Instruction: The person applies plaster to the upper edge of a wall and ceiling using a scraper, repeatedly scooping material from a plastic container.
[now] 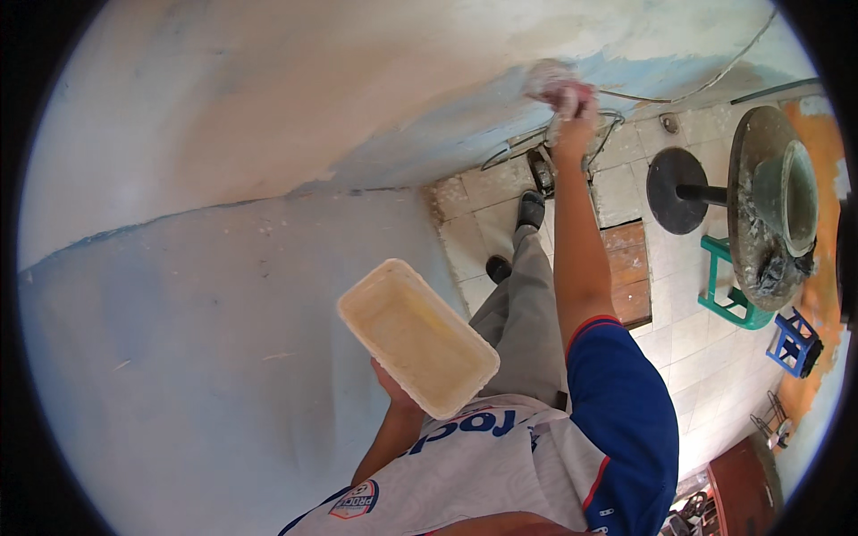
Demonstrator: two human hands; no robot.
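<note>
My left hand (391,382), mostly hidden under a cream rectangular tub (413,338), supports it in front of my shirt. The tub tilts so that its inside shows, with pale residue on its walls. Stretched far forward, my right hand (572,127) is closed around a red-handled tool (583,91). The tool's whitish head is smeared by motion, so its exact kind cannot be made out. It is at the lower part of the patchy cream and blue wall (357,98); whether it touches is unclear.
A cable (697,89) runs along the wall's foot, with looped wire near my feet. To the right, a round table (760,125) lies tipped on its side by a grey basin (795,198). Green (715,286) and blue stools (791,344) stand on the tiled floor (617,192) near a wooden panel (627,277).
</note>
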